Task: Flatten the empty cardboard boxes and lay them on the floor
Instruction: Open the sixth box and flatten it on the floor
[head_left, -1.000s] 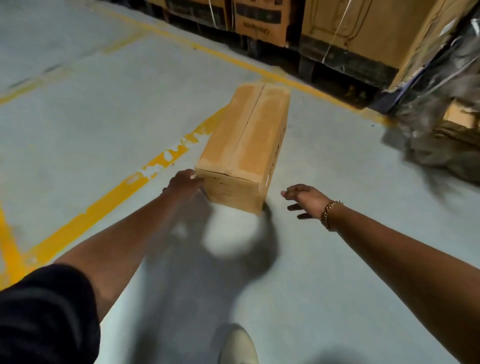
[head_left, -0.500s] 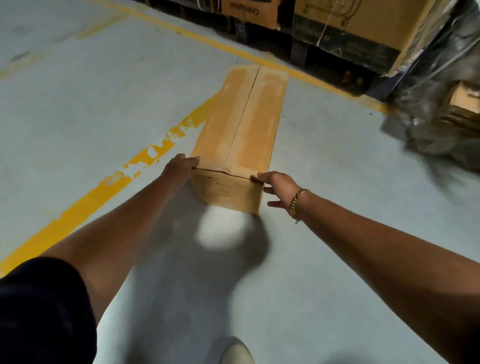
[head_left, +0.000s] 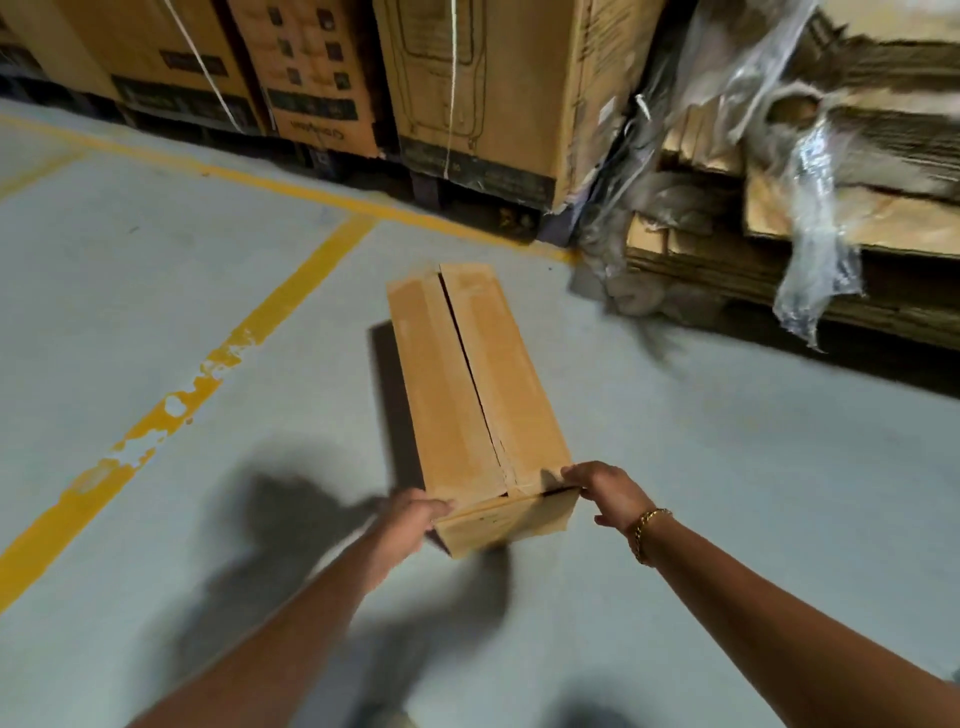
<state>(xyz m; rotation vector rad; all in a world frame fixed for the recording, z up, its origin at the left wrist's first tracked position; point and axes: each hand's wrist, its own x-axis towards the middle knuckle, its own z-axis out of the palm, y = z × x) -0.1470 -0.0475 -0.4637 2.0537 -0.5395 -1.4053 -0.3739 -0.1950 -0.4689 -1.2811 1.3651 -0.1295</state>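
1. Head view, what changed: Where the right hand (head_left: 613, 493) hung clear of the box (head_left: 480, 384) a second ago and only the left hand (head_left: 415, 514) touched its near end, both hands now clamp that end, one at each near top corner. The long box has also swung, so its far end now points toward the stack of flattened cardboard (head_left: 810, 208) at the far right and away from the yellow line (head_left: 228, 353) on the left.
2. Head view, meaning: I judge the box is secured for handling, but it is not yet flattened; its top seam gapes slightly and it keeps its full shape.
3. Head view, box and fingers: The box lies on the grey floor (head_left: 727, 493), stretching away from the person. Left fingers (head_left: 439, 506) curl against the near-left corner; right fingers (head_left: 574, 474) hook over the near-right top edge. Both are clenched on the cardboard, with the near end face between them.
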